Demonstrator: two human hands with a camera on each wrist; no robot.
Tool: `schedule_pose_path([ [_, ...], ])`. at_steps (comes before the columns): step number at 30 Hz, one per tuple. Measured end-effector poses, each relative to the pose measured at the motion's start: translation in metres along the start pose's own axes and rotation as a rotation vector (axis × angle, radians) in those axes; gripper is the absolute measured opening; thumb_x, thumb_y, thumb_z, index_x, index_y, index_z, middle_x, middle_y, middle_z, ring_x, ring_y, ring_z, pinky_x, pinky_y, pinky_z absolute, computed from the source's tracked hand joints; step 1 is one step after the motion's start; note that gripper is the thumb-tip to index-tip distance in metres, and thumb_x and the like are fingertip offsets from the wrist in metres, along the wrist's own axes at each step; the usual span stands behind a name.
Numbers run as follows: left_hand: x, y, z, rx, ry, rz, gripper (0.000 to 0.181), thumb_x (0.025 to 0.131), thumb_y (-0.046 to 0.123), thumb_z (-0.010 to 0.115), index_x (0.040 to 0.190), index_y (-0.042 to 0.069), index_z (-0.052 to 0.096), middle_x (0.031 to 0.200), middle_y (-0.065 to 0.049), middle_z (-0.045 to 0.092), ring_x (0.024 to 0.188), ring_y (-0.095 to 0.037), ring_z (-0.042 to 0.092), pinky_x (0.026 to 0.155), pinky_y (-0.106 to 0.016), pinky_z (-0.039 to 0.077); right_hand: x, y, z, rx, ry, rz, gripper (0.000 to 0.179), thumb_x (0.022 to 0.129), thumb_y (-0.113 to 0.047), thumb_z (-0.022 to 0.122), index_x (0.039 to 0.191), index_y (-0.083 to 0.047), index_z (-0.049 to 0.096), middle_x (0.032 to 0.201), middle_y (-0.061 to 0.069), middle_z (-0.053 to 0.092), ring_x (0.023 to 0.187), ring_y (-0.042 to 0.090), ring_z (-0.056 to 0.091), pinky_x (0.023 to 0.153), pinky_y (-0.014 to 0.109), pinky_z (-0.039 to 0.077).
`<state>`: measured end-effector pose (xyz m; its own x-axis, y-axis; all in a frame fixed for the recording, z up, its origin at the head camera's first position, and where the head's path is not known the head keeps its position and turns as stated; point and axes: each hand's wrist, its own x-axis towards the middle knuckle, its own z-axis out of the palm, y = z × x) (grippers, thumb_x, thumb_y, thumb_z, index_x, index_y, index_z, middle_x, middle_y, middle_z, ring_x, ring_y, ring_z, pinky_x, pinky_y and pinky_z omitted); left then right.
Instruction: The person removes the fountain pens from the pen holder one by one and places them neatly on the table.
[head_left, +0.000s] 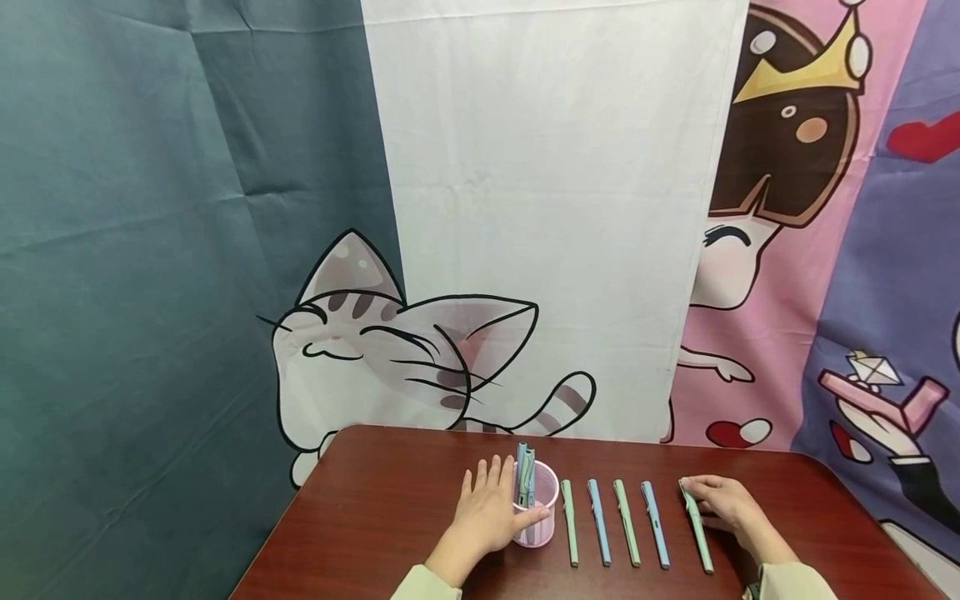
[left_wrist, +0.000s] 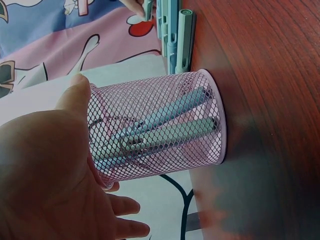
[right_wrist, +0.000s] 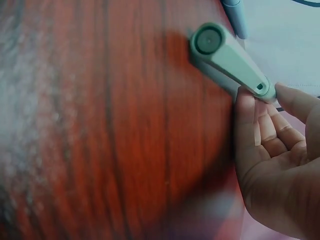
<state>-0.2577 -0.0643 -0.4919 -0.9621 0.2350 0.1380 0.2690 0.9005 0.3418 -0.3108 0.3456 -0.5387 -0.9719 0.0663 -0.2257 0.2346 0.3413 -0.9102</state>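
Green pen [head_left: 697,531] pinched in right hand [head_left: 726,504]

The pen's far end is gripped between right thumb and fingers. Left of that hand, four more pens [head_left: 627,523], green and blue alternating, are laid in a row. The left hand [head_left: 487,510] is spread, fingers straightened; just to its right, pens [head_left: 522,482] are held in a pink mesh cup [head_left: 542,536].

Left hand [head_left: 487,510]: fingers extended and fanned, thumb set apart. Right hand [head_left: 729,502]: thumb and forefinger opposed in a pinch. Both forearms [head_left: 453,555] angle forward and inward.
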Motion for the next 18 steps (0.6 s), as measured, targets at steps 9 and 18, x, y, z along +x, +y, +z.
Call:
schedule_pose_path([
  [9, 0.0001, 0.0004, -0.0002, 0.0, 0.002, -0.002, 0.108, 0.081, 0.081, 0.056, 0.155, 0.005, 0.036, 0.159, -0.021, 0.038, 0.149, -0.043, 0.029, 0.119, -0.062, 0.022, 0.0001, -0.0005, 0.0015, -0.025, 0.008, -0.004, 0.049, 0.098, -0.032, 0.067, 0.123, 0.009, 0.064, 0.097, 0.006, 0.066, 0.084, 0.018, 0.061, 0.075, 0.037, 0.061],
  [18, 0.0001, 0.0002, -0.0002, -0.009, -0.003, -0.001, 0.108, 0.082, 0.081, 0.056, 0.155, 0.005, 0.036, 0.159, -0.021, 0.038, 0.149, -0.043, 0.029, 0.119, -0.062, 0.021, 0.0035, -0.0007, 0.0048, -0.117, 0.03, -0.016, 0.049, 0.096, -0.036, 0.069, 0.12, 0.006, 0.067, 0.1, 0.011, 0.065, 0.089, 0.023, 0.06, 0.074, 0.039, 0.061],
])
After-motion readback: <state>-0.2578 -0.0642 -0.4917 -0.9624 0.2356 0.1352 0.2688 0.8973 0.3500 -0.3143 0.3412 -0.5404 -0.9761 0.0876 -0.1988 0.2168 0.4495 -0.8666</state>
